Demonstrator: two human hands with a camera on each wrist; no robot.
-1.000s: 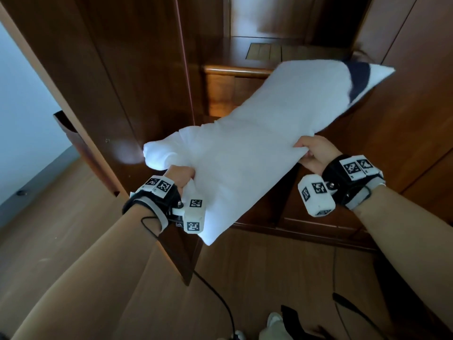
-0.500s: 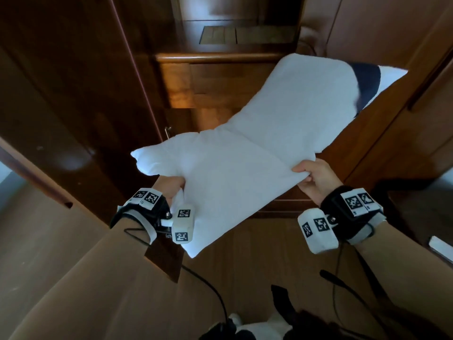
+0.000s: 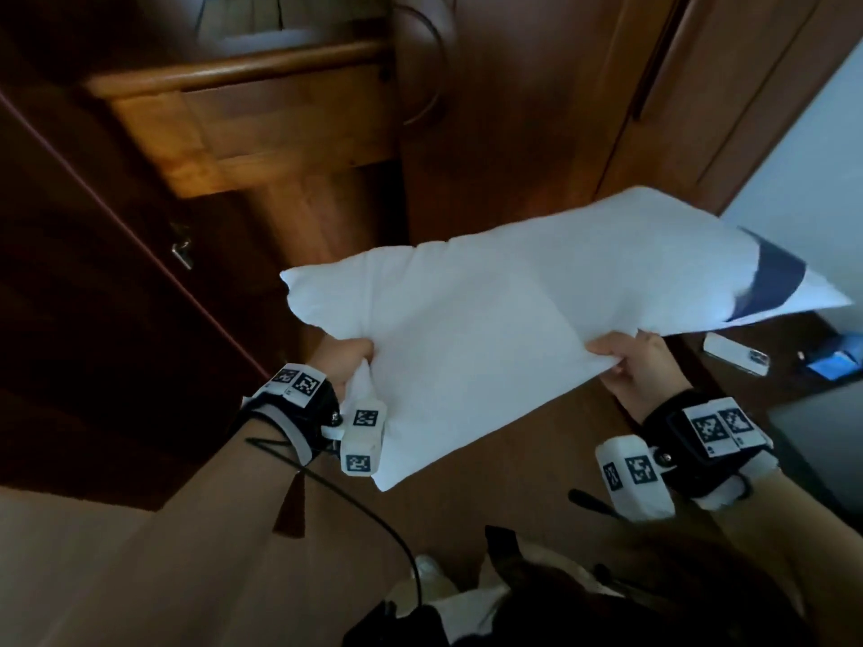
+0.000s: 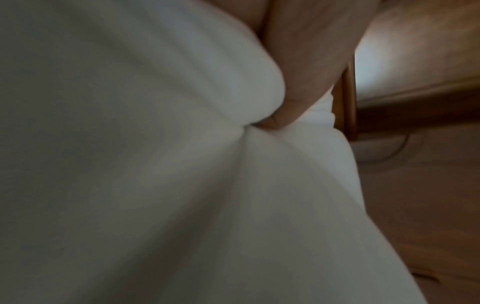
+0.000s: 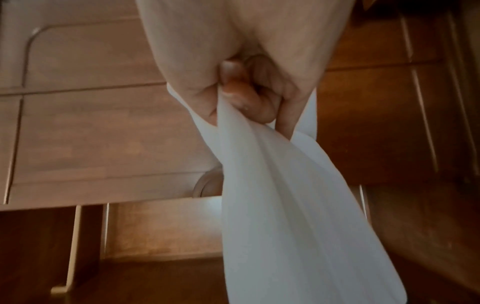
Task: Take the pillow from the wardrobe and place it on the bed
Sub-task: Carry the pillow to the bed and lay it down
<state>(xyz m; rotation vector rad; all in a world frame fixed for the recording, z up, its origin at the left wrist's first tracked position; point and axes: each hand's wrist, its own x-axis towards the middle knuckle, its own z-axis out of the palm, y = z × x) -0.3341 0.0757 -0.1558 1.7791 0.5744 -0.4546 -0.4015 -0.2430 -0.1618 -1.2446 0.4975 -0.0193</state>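
White pillow (image 3: 513,329) held in air, clear of wooden wardrobe (image 3: 261,128). Left hand (image 3: 343,364) grips near edge, right hand (image 3: 637,371) pinches bunched fabric. Advice: keep level, turn toward bed, watch trailing corner.

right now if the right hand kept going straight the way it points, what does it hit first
The right hand grips the pillow by its near edge and points up-left in the head view, so it would push into the pillow itself; beyond that probably the wardrobe, though depth is unclear.
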